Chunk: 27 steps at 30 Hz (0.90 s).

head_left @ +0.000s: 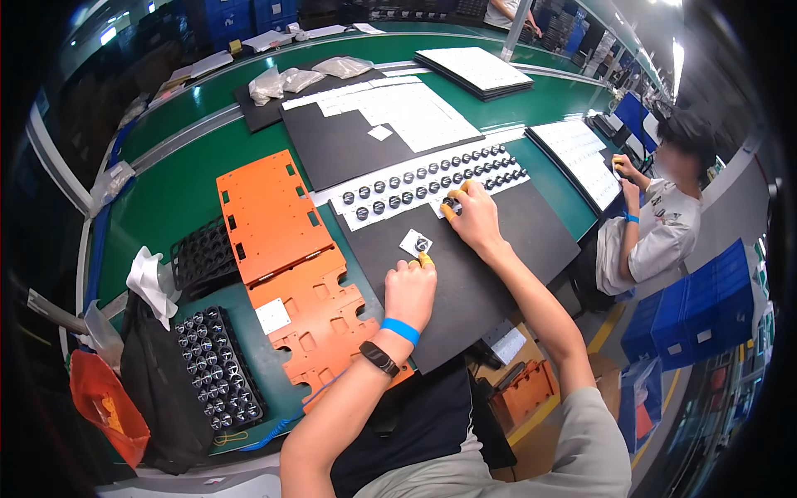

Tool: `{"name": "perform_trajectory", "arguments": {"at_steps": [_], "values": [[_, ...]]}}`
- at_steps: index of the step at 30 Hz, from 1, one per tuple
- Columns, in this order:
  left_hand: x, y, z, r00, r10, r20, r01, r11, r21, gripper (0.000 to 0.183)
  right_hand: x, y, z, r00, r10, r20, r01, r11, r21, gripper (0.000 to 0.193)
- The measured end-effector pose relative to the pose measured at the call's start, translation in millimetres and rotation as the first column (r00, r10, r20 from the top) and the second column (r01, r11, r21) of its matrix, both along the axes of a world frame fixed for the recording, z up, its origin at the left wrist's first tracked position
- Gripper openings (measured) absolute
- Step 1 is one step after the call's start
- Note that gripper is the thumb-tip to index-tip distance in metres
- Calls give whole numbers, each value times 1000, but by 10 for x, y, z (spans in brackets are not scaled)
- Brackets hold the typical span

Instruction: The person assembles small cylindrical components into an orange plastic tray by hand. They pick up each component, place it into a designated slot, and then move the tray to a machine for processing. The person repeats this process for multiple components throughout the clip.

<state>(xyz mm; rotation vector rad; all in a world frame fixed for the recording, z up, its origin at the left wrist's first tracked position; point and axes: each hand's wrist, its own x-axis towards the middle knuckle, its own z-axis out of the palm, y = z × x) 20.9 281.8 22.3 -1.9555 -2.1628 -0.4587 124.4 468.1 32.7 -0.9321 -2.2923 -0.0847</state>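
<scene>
My left hand [411, 290], yellow covers on its fingertips and a blue band at the wrist, is closed at the near edge of a small white square plate with a round black knob [422, 244]. Its fingertips are at the knob, on a black mat [490, 266]. Farther right, my right hand [475, 220], also with yellow fingertip covers, pinches another black knob [451, 202] at the near edge of the rows. Those rows of white square plates with black knobs [407, 197] run along the mat's far side. My right fingers partly hide the knob they hold.
An orange fixture [274, 216] lies left of the mat, near a black tray of knobs [216, 365] and a darker tray [203, 253]. Beyond the rows lies a board with white plates [415, 112]. At right, a co-worker [656, 216] handles another board [581, 158].
</scene>
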Motion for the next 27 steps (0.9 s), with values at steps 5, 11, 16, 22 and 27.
{"name": "perform_trajectory", "arguments": {"at_steps": [5, 11, 16, 22, 27], "values": [[-9, 25, -30, 1000, 9, 25, -8, 1000, -22, 15, 8, 4, 18, 1000, 1, 27, -1, 1000, 18, 26], [-6, 37, -16, 996, -15, 89, 21, 998, -62, 17, -13, 54, -18, 1000, 21, 15, -22, 998, 51, 26], [-35, 34, 20, 996, -15, 83, 23, 994, -108, 33, -59, -60, 65, 998, 45, -32, -42, 994, 98, 23], [-60, 18, 106, 949, 257, 181, -243, 965, -94, 57, -111, -486, 145, 977, 159, -140, -174, 979, -107, 26], [-93, -8, 137, 942, 288, 175, -257, 949, -181, 62, -177, -674, 191, 979, 179, 93, -156, 964, -215, 32]]}}
